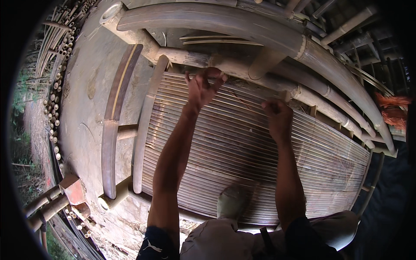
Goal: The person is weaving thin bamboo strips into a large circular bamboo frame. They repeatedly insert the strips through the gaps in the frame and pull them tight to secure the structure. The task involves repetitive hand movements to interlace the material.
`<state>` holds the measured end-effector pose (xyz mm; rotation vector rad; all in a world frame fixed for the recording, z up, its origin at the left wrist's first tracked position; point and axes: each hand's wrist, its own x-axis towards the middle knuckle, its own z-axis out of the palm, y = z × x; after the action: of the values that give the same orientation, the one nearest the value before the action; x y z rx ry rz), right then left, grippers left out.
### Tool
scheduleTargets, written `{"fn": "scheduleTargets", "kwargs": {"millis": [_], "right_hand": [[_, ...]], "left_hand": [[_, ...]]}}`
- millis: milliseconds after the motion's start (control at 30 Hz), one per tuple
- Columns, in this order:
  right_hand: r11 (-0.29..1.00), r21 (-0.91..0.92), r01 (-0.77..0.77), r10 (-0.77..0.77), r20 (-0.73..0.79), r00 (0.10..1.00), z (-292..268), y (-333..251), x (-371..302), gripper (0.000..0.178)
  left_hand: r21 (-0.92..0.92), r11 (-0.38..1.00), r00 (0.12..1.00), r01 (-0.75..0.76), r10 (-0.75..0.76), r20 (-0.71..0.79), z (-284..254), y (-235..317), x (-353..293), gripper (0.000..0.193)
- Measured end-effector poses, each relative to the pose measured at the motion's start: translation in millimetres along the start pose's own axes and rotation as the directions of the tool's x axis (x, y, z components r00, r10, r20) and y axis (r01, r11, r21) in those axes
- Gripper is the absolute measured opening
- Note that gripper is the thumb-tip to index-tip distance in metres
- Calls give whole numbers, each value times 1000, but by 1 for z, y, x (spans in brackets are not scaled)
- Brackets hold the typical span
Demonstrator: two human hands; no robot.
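Reaching forward over a slatted bamboo seat (216, 145), both bare hands at its far part, near the back side. Left hand (200, 89) is at the far edge, left of the seat's middle; fingers bent and partly spread, thumb side apart from the rest. Can't tell if anything thin is pinched there. Right hand (278, 115) is lower and farther right, above the slats, well apart from the left; fingers curled in close, grip hidden, can't tell if it has hold of something.

Seat lies below both forearms, its narrow slats running side to side in close rows. Flat bamboo edge piece (146, 121) across the left ends of the slats. Beyond the seat, a thick curved bamboo rail (216, 17) with a thinner pole (186, 57) under it. Split bamboo armrest (110, 134) to the left, apart from the slats. Thin strips (221, 42) lie behind the thinner pole. Grey-trousered leg (214, 240) at the near edge. Far left: cut bamboo poles (52, 106) in a pile, ends showing; reddish block (75, 190) nearer. Orange-red bundle (392, 110) at far right.
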<state>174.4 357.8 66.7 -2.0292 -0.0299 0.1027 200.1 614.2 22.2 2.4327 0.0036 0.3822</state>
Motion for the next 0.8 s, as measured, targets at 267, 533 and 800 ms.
{"fn": "scheduleTargets", "kwargs": {"millis": [267, 533, 800], "right_hand": [[1000, 15, 25, -28, 272, 962, 11, -22, -10, 14], [952, -305, 26, -159, -420, 894, -41, 66, 37, 22], [635, -758, 147, -255, -26, 967, 34, 29, 64, 20]], "left_hand": [[-518, 833, 919, 197, 28, 394, 14, 45, -50, 37], [-658, 752, 983, -25, -102, -155, -8, -48, 11, 19], [567, 799, 926, -199, -37, 377, 36, -69, 8, 27]]}}
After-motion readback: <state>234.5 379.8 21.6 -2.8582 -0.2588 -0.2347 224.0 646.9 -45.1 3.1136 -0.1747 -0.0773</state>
